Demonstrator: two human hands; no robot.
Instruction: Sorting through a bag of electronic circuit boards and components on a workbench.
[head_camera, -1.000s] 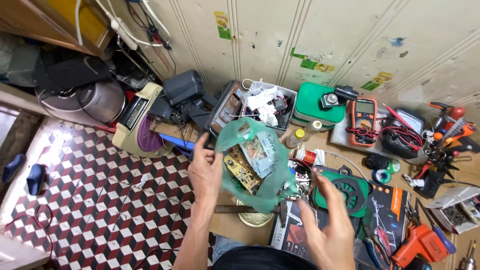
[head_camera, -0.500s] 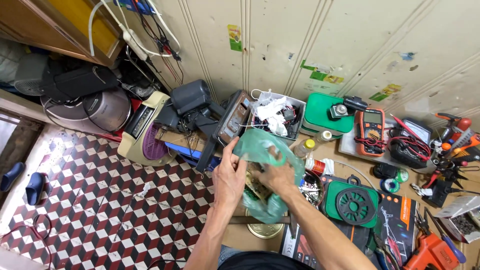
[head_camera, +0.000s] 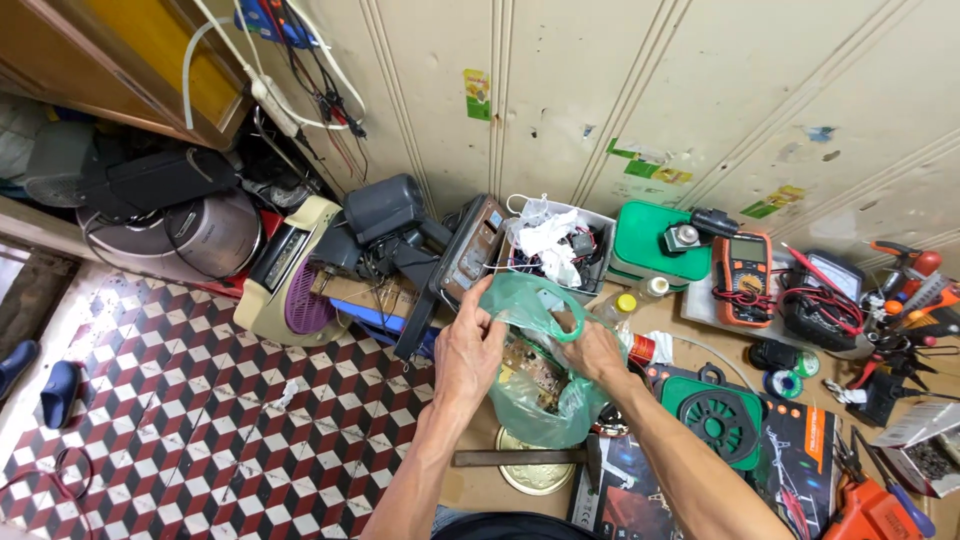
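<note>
Hands meet at the mouth of a green plastic bag (head_camera: 545, 385), where a second ago they were spread apart and the bag hung open between them. Now the left hand (head_camera: 468, 350) pinches the bag's left edge, fingers curled tight on the film, and the right hand (head_camera: 592, 350) grips the twisted top, pulling the handles together into a loop. The bag's mouth has narrowed from wide open to gathered, so the circuit boards (head_camera: 535, 372) inside, showing brown through the plastic, look enclosed rather than being loaded or sorted; I judge the closing of the bag to be in hand. The bag hangs above the workbench (head_camera: 480, 490), over a hammer (head_camera: 525, 458) lying across a round brass lid (head_camera: 535, 475). Just beyond sit a green fan-like device (head_camera: 715, 420) and a small yellow-capped bottle (head_camera: 618, 310). Farther back stand a white box of crumpled paper and wires (head_camera: 555, 240), a green case (head_camera: 650, 240) and an orange multimeter (head_camera: 742, 280) against the wall.
</note>
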